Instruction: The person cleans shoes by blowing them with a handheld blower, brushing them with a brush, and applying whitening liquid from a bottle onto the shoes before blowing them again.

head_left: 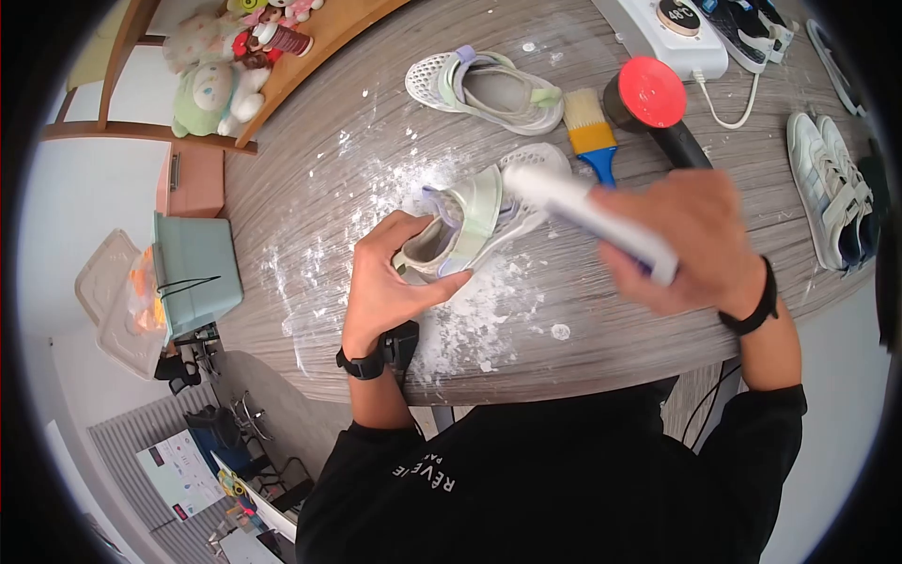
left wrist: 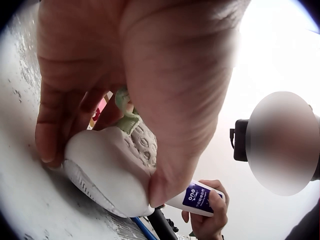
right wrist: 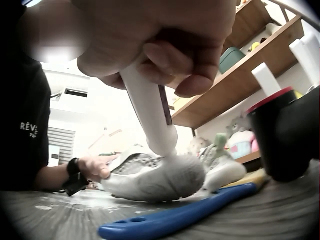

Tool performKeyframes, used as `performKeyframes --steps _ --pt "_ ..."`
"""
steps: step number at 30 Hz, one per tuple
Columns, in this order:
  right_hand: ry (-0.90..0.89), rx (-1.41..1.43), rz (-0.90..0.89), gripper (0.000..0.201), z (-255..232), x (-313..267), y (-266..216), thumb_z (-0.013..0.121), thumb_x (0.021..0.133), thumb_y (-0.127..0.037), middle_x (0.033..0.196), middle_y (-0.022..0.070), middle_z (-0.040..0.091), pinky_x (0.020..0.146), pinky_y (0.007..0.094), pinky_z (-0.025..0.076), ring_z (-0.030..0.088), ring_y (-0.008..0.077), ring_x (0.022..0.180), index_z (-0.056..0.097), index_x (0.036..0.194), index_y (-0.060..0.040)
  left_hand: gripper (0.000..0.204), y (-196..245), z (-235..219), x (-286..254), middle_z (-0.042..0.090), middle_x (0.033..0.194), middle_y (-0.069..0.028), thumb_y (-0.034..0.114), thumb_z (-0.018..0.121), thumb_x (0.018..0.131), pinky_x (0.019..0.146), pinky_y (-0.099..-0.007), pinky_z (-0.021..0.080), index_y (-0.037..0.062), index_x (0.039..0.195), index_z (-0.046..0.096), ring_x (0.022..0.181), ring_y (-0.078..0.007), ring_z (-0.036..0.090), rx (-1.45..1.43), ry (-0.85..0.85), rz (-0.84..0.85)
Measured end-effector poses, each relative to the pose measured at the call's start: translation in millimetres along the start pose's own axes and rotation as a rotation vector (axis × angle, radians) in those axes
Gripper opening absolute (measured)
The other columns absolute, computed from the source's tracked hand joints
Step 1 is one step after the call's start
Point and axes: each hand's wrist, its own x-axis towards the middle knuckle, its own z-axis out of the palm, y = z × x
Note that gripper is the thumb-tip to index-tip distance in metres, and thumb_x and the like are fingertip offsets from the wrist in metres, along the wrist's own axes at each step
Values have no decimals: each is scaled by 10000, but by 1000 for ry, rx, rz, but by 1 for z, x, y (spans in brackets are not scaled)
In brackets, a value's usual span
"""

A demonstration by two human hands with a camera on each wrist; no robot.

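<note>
My left hand grips a pale sneaker around its heel, thumb on the near side and fingers on the far side. The shoe has a light green strap and a perforated toe. My right hand is wrapped around a white bottle with a purple label, blurred in the head view. In the right wrist view, the tip of the bottle is right at the sneaker's toe. The left wrist view shows the sneaker's white heel between thumb and fingers.
A matching sneaker lies farther back. Beside it are a blue-handled paintbrush and a black, handled object with a red round face. White residue speckles the table. White shoes stand right, a power strip behind.
</note>
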Motion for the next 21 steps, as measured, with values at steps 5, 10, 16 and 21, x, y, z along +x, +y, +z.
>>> performKeyframes --steps 5,10,16,21 --pt "-25 213 104 352 1 2 1 794 758 -93 828 60 722 539 321 512 667 239 586 697 1096 -73 593 -6 12 -1 667 1031 -99 76 910 613 844 -324 535 -13 1169 724 938 -204 668 37 75 87" --pt "-5 194 90 317 -2 5 10 780 782 -91 812 65 728 531 307 513 670 224 565 693 1086 -63 674 -10 8 -1 614 1266 -110 -30 863 639 985 -347 510 22 1285 680 1166 -223 618 -70 51 42" --pt "7 392 252 230 -8 7 -2 743 832 -64 776 86 732 563 261 508 691 164 596 693 1052 -18 695 -2 8 -3 598 1296 -100 -101 787 601 1027 -353 490 62 1272 712 1202 -240 603 -74 22 72" --pt "20 465 334 200 -2 6 -1 769 819 -100 750 84 713 543 278 512 687 209 580 699 1003 -63 701 0 6 -3 588 1301 -105 -139 740 565 1040 -374 481 73 1233 743 1209 -263 592 -29 39 153"
